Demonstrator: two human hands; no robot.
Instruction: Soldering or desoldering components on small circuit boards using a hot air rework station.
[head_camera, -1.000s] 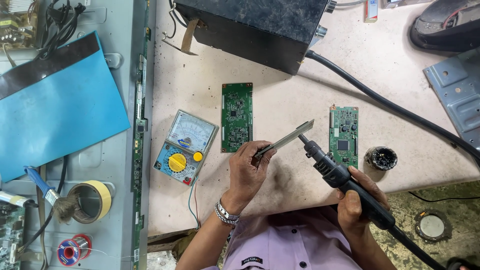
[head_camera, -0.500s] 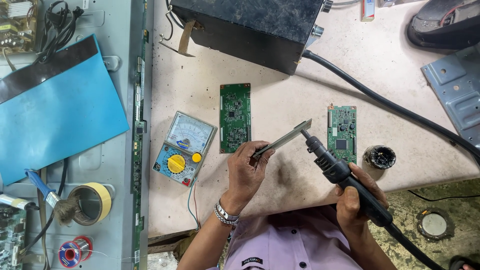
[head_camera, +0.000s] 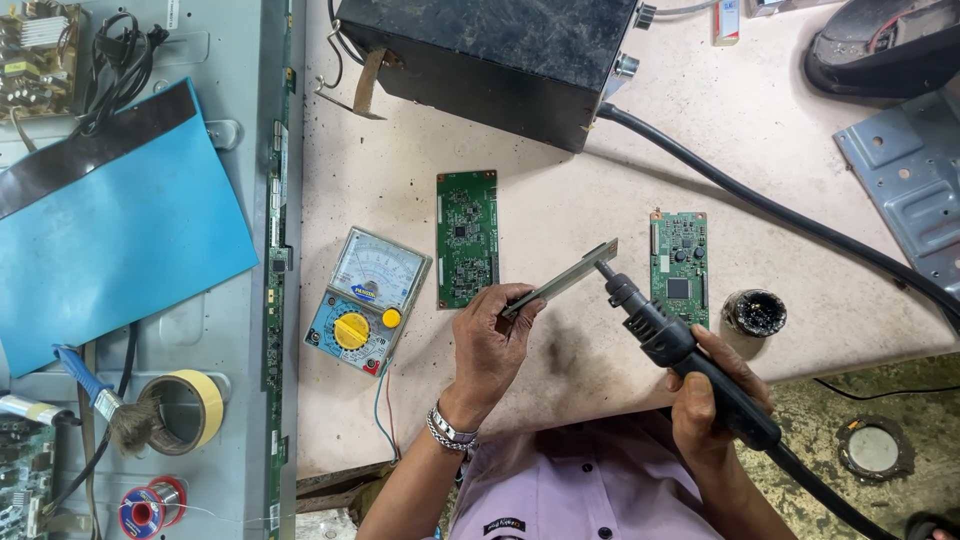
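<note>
the person sits at the near edge of the table (head_camera: 560, 420) in a lilac shirt (head_camera: 590, 490), a metal bracelet (head_camera: 447, 428) on the left wrist; the left hand (head_camera: 490, 345) pinches the near end of a thin metal strip (head_camera: 565, 277) between thumb and fingers (head_camera: 527, 300), holding it tilted above the table so its far end points up and to the right; the right hand (head_camera: 710, 400) has its fingers wrapped tight around the black handle of a hot-air tool (head_camera: 680, 350), whose nozzle tip meets the far end of the strip; the tool's thick black hose (head_camera: 800, 225) runs off the near edge, and another stretch of it crosses the table to a black box (head_camera: 500, 60) at the far side; just right of the tool lie a small green circuit board (head_camera: 680, 265) and a little round black pot (head_camera: 754, 312); left of the strip lies a longer green circuit board (head_camera: 467, 238), and beside that an analogue multimeter (head_camera: 367, 300) with a yellow dial; further left, on a grey panel (head_camera: 215, 330), sit a roll of yellow tape (head_camera: 190, 408), a spool of solder (head_camera: 145, 508) and a blue sheet (head_camera: 110, 230); a grey metal plate (head_camera: 905, 190) lies at the far right.
</note>
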